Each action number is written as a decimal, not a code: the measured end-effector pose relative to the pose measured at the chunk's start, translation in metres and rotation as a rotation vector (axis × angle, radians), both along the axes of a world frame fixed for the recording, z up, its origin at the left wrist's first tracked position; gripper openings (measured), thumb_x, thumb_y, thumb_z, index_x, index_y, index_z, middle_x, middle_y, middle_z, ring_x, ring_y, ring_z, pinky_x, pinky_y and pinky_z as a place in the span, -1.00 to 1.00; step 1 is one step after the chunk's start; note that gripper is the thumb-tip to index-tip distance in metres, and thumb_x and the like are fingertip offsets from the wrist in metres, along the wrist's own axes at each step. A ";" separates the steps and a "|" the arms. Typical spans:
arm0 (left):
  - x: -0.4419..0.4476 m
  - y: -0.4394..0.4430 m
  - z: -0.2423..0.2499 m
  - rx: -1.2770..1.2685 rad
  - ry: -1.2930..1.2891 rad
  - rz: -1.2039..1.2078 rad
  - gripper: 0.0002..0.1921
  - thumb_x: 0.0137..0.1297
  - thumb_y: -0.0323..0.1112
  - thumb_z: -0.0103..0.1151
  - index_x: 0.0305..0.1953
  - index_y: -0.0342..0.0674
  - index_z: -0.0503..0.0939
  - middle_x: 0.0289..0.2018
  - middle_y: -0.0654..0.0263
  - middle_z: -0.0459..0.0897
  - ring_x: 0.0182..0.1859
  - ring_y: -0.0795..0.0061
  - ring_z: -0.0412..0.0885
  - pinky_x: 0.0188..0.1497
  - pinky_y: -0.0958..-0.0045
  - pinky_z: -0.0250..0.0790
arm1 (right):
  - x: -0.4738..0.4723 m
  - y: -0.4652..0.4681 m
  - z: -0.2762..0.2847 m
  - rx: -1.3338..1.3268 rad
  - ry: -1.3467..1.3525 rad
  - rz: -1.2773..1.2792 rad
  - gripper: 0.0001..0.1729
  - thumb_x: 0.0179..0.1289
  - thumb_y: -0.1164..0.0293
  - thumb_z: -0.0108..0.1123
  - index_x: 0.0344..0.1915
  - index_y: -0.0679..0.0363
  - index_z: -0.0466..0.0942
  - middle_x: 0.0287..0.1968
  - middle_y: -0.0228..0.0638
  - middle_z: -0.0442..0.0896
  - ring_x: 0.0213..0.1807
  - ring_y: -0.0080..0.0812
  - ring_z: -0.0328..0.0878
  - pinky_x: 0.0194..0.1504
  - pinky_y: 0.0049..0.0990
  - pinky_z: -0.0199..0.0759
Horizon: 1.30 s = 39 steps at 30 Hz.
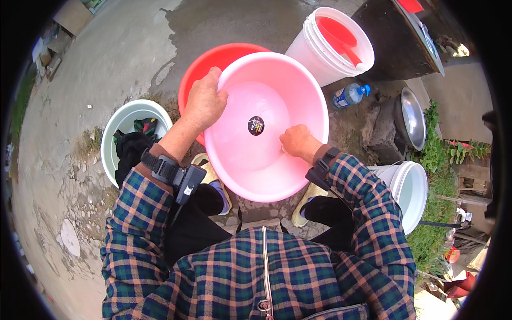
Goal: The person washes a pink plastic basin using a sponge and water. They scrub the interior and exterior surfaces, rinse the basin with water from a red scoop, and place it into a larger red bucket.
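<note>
Before me, a pink plastic basin (pixel 256 160) is tilted over a red plastic basin (pixel 200 70). My left hand (pixel 206 96) grips the pink basin's upper left rim, its thumb on the inner side. Inside the basin, at its right wall, is my right hand (pixel 298 140) with fingers curled; whether it holds anything is hidden. A round dark sticker (pixel 256 125) lies on the basin's bottom. To the left, a pale green basin (pixel 110 140) holds dark cloth (pixel 132 150).
A white bucket (pixel 298 46) with a red dipper (pixel 338 34) stands at upper right, near a blue pump bottle (pixel 347 97). Further right are a metal bowl (pixel 413 119) on a block (pixel 386 132) and a white bucket of water (pixel 425 192). Both feet flank the pink basin.
</note>
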<state>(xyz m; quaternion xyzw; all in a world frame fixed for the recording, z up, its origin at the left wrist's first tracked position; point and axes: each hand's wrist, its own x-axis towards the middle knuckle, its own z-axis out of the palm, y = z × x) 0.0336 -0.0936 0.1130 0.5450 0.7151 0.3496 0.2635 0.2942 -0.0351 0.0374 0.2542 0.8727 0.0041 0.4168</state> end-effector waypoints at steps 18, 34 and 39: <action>0.011 0.007 -0.017 -0.089 0.072 -0.044 -0.61 0.22 -0.55 0.07 0.10 -0.42 0.42 -0.11 -0.18 0.66 -0.01 -0.09 0.66 0.04 0.10 0.48 | -0.016 -0.053 -0.015 -0.456 0.243 -0.198 -0.62 0.33 0.30 0.10 0.10 0.07 0.63 0.00 -0.21 0.72 0.11 -0.15 0.65 0.15 -0.21 0.44; 0.009 0.008 -0.032 -0.020 0.107 -0.073 -0.65 0.23 -0.52 0.06 0.06 -0.34 0.37 -0.25 -0.24 0.66 -0.10 -0.26 0.64 -0.04 -0.09 0.45 | -0.023 -0.053 -0.026 -0.099 0.563 -0.083 -0.66 0.24 0.46 0.12 0.04 0.09 0.51 -0.17 0.01 0.60 -0.18 -0.02 0.66 -0.18 -0.13 0.59; 0.014 0.008 -0.026 -0.025 0.156 -0.088 -0.63 0.24 -0.52 0.04 0.09 -0.35 0.35 -0.28 -0.24 0.66 -0.14 -0.27 0.64 -0.06 -0.11 0.45 | -0.043 -0.016 -0.012 0.233 0.714 -0.177 -0.67 0.19 0.43 0.19 -0.01 0.17 0.52 -0.21 -0.03 0.60 -0.21 -0.07 0.65 -0.23 -0.12 0.59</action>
